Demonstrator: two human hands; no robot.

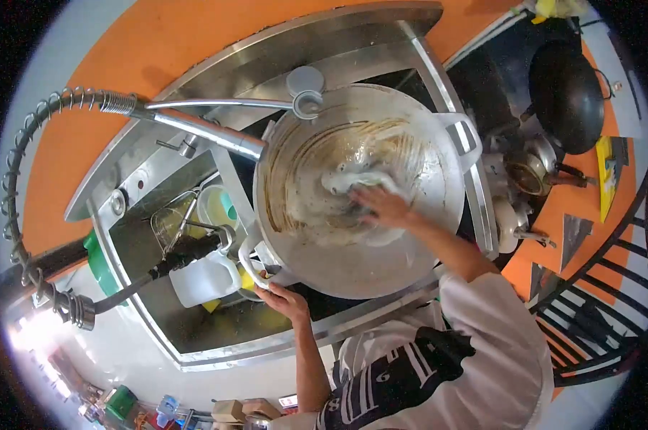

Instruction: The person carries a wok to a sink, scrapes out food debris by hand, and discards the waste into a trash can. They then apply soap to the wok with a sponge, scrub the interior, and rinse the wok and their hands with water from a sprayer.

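A large, wide metal pot [367, 269] lies with its mouth toward me, brown streaks and suds smeared round its inner wall. Down inside it, my right hand [381, 206] presses on a wet whitish cloth [363, 179], fingers bent over it and slightly blurred. At the lower left rim, my left hand [288, 302] grips the pot's loop handle [248, 251]. The opposite handle [470, 142] sticks out on the right. A spring-hose tap [216, 132] reaches over the pot's left edge.
Left of the pot, a steel sink basin [152, 308] holds a white plastic jug [206, 279], a pale bucket [215, 206] and a wire basket [170, 229]. A black wok [566, 97] and smaller pans [528, 175] are at right, near a black railing [596, 308].
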